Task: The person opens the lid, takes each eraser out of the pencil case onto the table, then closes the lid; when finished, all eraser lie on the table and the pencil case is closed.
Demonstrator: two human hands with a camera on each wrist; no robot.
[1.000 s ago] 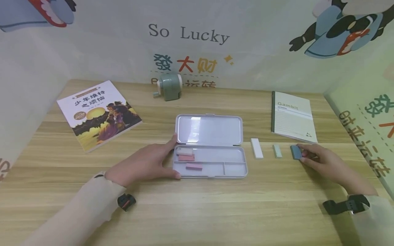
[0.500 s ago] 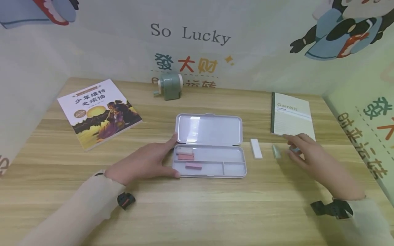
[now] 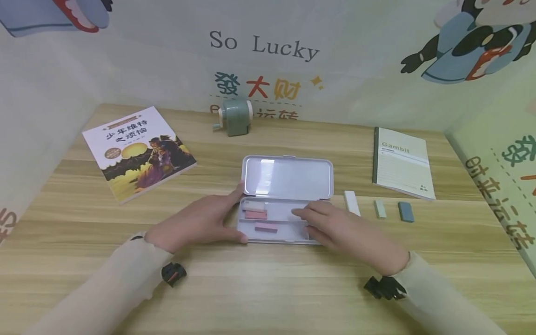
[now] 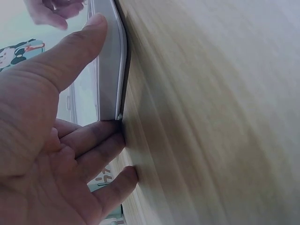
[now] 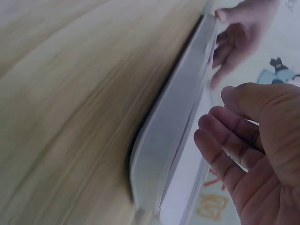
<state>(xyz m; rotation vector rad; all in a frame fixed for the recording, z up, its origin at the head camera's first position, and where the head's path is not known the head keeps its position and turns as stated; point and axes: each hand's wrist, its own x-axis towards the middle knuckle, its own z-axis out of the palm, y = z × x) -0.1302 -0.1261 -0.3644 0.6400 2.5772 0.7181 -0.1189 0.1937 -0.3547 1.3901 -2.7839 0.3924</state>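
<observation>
An open white pencil case (image 3: 289, 177) lies mid-table, lid folded back. My left hand (image 3: 194, 221) holds its left end, thumb at the front corner and fingers by the hinge side; the left wrist view shows the thumb (image 4: 79, 49) against the case wall. Inside, at the left, are a whitish eraser (image 3: 253, 205), a red-pink eraser (image 3: 255, 215) and, in the front compartment, a pink eraser (image 3: 266, 227). Over the case's right part hovers my right hand (image 3: 343, 230); in the right wrist view its fingers (image 5: 222, 152) are loosely bent with nothing between them.
Right of the case stand in a row a white eraser (image 3: 351, 203), a pale green eraser (image 3: 379, 209) and a blue eraser (image 3: 405, 212). A notebook (image 3: 403, 163) lies behind them. A book (image 3: 140, 153) is at the left, a green pencil sharpener (image 3: 237, 117) at the back.
My right hand has let go of the blue eraser and moved left, from the row of erasers to above the pencil case. My left hand stays at the case's left end.
</observation>
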